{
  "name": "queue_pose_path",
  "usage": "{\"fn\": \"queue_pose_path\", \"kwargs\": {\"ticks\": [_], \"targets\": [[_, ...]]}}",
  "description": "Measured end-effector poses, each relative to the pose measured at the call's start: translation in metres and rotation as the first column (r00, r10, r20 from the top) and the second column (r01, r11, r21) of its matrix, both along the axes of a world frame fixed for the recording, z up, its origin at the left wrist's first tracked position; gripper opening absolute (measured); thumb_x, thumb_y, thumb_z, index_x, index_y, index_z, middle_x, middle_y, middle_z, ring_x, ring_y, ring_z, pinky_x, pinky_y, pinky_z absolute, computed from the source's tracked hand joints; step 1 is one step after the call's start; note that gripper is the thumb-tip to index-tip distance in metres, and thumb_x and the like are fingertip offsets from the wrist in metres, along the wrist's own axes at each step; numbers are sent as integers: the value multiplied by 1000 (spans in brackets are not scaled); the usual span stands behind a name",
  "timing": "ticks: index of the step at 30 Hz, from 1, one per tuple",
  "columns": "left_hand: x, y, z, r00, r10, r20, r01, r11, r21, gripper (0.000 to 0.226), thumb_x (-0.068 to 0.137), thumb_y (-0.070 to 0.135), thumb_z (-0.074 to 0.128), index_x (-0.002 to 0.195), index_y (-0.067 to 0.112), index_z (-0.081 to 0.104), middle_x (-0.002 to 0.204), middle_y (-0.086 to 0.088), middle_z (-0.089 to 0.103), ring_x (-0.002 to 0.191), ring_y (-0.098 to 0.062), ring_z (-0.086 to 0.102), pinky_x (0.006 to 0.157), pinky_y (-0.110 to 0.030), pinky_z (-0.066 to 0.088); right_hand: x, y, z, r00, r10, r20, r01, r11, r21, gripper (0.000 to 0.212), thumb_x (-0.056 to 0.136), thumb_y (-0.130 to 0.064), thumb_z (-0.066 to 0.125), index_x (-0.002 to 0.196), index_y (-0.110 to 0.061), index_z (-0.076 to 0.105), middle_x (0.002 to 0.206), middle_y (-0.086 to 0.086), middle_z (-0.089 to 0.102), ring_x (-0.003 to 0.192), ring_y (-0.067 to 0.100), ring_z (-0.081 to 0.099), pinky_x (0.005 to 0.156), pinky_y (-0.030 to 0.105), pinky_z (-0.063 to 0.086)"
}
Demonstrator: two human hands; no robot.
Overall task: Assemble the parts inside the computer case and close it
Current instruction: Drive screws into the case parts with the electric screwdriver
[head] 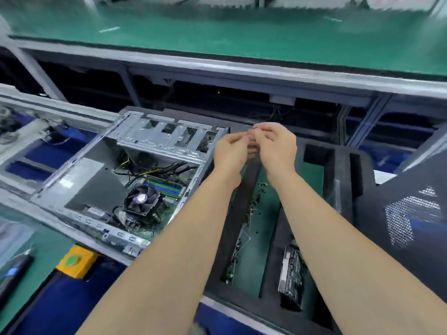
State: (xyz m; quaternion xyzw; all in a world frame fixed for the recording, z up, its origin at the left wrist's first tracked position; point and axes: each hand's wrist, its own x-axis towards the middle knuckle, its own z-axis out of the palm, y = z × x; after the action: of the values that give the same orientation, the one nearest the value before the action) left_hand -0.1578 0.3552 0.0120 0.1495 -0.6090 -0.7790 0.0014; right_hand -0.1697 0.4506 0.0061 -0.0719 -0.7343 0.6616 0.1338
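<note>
Case (167, 141) lies open left of the tray (343, 170) — cooler (141, 200) fitted, drive (291, 274) not yet mounted, panel (411, 213) off. Left hand (231, 153) and right hand (275, 146) meet above the tray, fingers curled — whether they hold anything cannot be told.

The computer case (154, 141) is bare silver-grey metal. Inside it, the cooler fan (141, 199) is black with a pale violet hub. The memory sticks (164, 187) form blue and green stripes, and the cables (154, 171) are black with some yellow. The foam tray (338, 170) is black, with green in its recesses. The side panel (411, 213), at the right edge of the green-topped bench (46, 247), is black with patches of fine pale dots. The button box (75, 261) near the left edge is yellow with a round green button.
</note>
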Motion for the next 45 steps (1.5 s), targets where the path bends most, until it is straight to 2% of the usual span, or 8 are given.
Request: {"fn": "queue_pose_path", "kwargs": {"ticks": [9,16,20,26,30,34,41,45], "targets": [[69,-129,83,973,158,-171,-150,987,58,19,98,14,65,116,15,73,104,-6,76,86,-18,68,76,-28,59,42,-131,70,891,434,-132,-420,677,-605,13,97,-4,69,96,-13,78,93,6,75,80,17,70,69,25,56],[143,-297,86,919,314,-236,-271,942,198,25,99,17,65,120,7,72,94,-4,75,73,-13,66,64,-23,53,105,-308,88,766,627,-140,-545,519,-658,12,97,-4,67,106,-8,73,100,9,73,82,20,70,73,30,55],[185,-396,67,901,412,-137,-378,899,222,16,91,24,75,100,11,80,83,-8,69,75,-21,58,73,-35,48,139,-402,64,717,685,-129,-606,521,-601,17,93,-1,69,110,0,72,99,15,74,86,25,71,76,31,60],[265,-554,17,886,455,85,-463,871,166,33,95,25,71,120,3,68,91,-6,71,73,-15,67,61,-22,54,202,-549,3,621,784,-8,-700,550,-455,13,86,6,76,96,-3,77,84,8,78,79,17,73,74,25,58],[306,-628,-28,831,532,165,-547,835,61,13,100,11,63,97,-2,66,100,-21,67,85,-27,67,75,-28,61,219,-616,-56,605,753,259,-677,658,-330,12,85,0,80,90,-10,77,93,12,77,79,18,69,71,28,56],[328,-670,-70,778,570,262,-590,807,-6,25,97,6,66,110,-14,64,97,-24,67,72,-21,69,63,-22,60,218,-647,-131,649,417,636,-556,831,23,21,90,-8,67,110,-5,72,111,19,72,96,34,67,90,45,59],[325,-695,-126,748,555,363,-610,791,49,12,88,3,75,92,-7,71,80,-17,72,67,-19,69,67,-23,58,228,-683,-203,456,302,837,-666,740,95,74,86,-26,82,138,4,39,133,25,59,116,44,64,95,56,58],[314,-706,-139,754,511,412,-591,802,85,9,88,-1,74,94,-6,70,77,-13,75,71,-19,73,68,-24,60,225,-691,-209,503,326,801,-747,630,212,53,95,-24,73,130,6,48,126,24,61,111,42,65,90,55,60]]}}
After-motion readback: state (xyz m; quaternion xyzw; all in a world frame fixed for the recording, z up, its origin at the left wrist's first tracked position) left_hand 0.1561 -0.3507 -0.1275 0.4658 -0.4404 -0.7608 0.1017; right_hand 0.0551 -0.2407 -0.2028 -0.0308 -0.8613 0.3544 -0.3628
